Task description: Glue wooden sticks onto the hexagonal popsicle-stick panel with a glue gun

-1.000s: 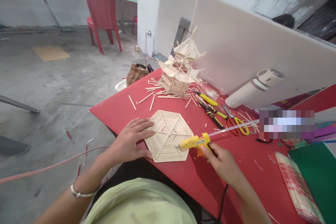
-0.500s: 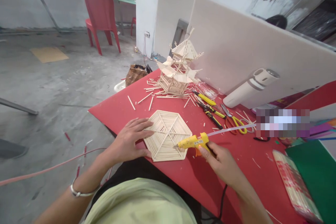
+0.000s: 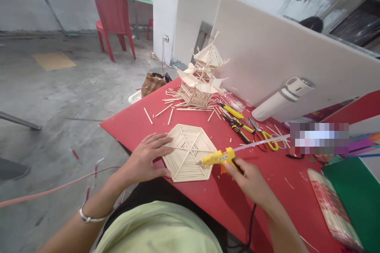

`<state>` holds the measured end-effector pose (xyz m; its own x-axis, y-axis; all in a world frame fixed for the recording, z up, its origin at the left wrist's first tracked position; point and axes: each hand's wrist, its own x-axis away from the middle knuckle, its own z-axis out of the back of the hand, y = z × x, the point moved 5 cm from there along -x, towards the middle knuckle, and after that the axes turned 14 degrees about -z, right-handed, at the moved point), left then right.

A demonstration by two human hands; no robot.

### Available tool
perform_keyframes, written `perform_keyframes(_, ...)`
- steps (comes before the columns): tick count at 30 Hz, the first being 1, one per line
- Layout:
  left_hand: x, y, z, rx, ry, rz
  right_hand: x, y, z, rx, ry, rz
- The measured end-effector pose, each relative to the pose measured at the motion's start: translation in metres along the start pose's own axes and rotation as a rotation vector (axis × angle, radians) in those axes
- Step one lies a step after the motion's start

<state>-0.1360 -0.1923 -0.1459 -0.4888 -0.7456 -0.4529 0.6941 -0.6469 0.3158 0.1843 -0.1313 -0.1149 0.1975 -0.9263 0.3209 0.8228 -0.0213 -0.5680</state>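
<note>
A six-sided panel of thin wooden sticks [image 3: 196,136] lies flat near the front edge of the red table. My left hand [image 3: 147,156] rests against its left side, fingers stretched out and apart, fingertips on the sticks and thumb at the lower left edge. In my right hand [image 3: 247,178] is a yellow hot glue gun [image 3: 216,157], its nozzle pointing left at the lower right part of the panel. A long clear glue stick [image 3: 258,143] sticks out of the gun's back. Whether the nozzle touches the sticks I cannot tell.
Behind the panel stands a pagoda model made of sticks [image 3: 203,75], with loose sticks around it. Yellow-black pliers [image 3: 239,130], scissors [image 3: 268,140] and a white bottle [image 3: 283,99] lie to the right. A pack of sticks [image 3: 334,209] sits by a green sheet [image 3: 352,193].
Both hands, the panel and the glue gun stay nearly in place. The glue stick behind the gun is tilted a little more steeply upward.
</note>
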Motion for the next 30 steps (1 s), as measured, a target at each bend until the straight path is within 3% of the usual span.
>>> perform_keyframes(11, 0.0, 0.0, 0.0, 0.013, 0.01, 0.004, -0.011, 0.012, -0.002, -0.085, -0.11, -0.073)
perform_keyframes(30, 0.001, -0.001, 0.0, 0.019, -0.004, 0.015, -0.021, 0.005, -0.005, -0.102, -0.056, -0.021)
